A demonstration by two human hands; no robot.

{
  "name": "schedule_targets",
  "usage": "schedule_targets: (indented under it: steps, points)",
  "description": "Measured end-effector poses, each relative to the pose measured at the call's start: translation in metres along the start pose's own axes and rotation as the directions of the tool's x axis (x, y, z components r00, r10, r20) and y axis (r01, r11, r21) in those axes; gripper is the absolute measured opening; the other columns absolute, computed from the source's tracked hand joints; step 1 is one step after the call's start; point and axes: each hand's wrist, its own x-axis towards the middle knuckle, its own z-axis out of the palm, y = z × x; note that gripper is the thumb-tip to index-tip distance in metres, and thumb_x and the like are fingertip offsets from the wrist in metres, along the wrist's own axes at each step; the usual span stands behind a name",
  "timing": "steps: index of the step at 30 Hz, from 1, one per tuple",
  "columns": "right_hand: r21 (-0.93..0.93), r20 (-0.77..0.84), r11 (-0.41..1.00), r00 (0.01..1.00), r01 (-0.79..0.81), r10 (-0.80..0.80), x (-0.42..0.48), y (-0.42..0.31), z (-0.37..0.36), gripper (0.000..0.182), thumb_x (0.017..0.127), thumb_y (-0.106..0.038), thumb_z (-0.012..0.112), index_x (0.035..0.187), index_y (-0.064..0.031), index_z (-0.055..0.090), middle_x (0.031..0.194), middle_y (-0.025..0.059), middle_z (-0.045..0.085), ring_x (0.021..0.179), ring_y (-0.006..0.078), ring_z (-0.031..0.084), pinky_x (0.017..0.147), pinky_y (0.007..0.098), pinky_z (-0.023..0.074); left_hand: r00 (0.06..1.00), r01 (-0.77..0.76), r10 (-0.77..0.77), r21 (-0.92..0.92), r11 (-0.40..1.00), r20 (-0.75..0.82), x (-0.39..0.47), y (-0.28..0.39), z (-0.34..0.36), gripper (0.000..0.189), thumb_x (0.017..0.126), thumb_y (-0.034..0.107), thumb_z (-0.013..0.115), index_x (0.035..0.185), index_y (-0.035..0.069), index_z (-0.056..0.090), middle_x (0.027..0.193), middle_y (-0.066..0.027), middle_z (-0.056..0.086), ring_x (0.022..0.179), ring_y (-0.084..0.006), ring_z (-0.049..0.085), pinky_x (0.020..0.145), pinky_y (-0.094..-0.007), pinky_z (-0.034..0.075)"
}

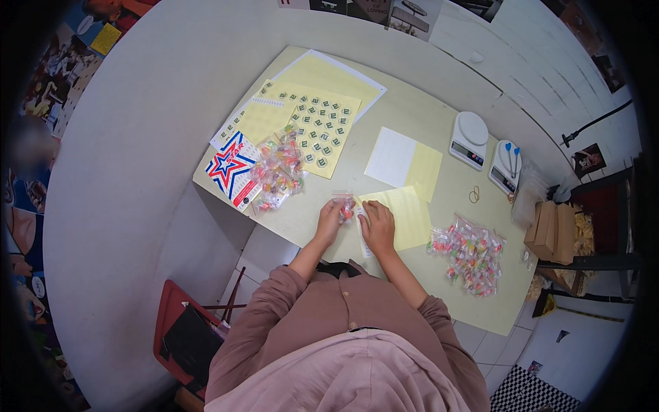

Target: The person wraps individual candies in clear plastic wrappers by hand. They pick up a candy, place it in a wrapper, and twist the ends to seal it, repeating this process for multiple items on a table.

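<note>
My left hand [330,220] holds a small clear zip bag of colourful candies [346,208] near the table's front edge. Just right of it, my right hand [378,226] rests on a yellow sticker backing sheet [409,219] with a narrow strip of small white labels along its left side. Whether its fingertips grip a label cannot be told. A pile of similar candy bags [280,170] lies on the left, partly over a sheet of round stickers [324,129]. Another pile of candy bags [471,255] lies on the right. A sheet of white labels [391,157] is beyond my hands.
Two digital kitchen scales [468,139] stand at the back right, blue-handled scissors [512,157] on the nearer one. Rubber bands [474,194] lie before them. Cardboard boxes [551,232] are at the right edge, a star-printed packet [231,170] at the left. A red chair [167,329] stands lower left.
</note>
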Motion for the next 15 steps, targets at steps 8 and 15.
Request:
schedule_targets:
  steps: [8, 15]
  points:
    - [0.026, -0.069, 0.999, 0.997, -0.019, 0.021, 0.0039, -0.0013, 0.0015, 0.021, 0.070, -0.012, 0.062, 0.089, -0.0050, 0.060, 0.092, 0.0082, 0.057, 0.088, 0.0266, 0.053, 0.077, 0.0356, 0.0403, 0.997, 0.081, -0.081, -0.026, 0.996, 0.002, 0.0017, 0.0071, -0.0010, 0.030, 0.090, 0.020, 0.040, 0.111, -0.001, 0.046, 0.110, -0.0107, 0.053, 0.103, -0.0202, 0.052, 0.081, -0.0318, 0.046]
    - [-0.012, -0.098, 1.000, 0.995, -0.005, 0.004, 0.0050, -0.0027, 0.0056, 0.008, 0.069, -0.008, 0.062, 0.077, -0.0068, 0.061, 0.086, 0.0074, 0.059, 0.091, 0.0276, 0.055, 0.077, 0.0361, 0.0415, 0.998, 0.057, -0.057, -0.055, 0.997, 0.009, 0.0021, 0.0058, -0.0010, 0.029, 0.089, 0.019, 0.041, 0.109, -0.001, 0.046, 0.106, -0.0106, 0.054, 0.099, -0.0202, 0.054, 0.079, -0.0310, 0.046]
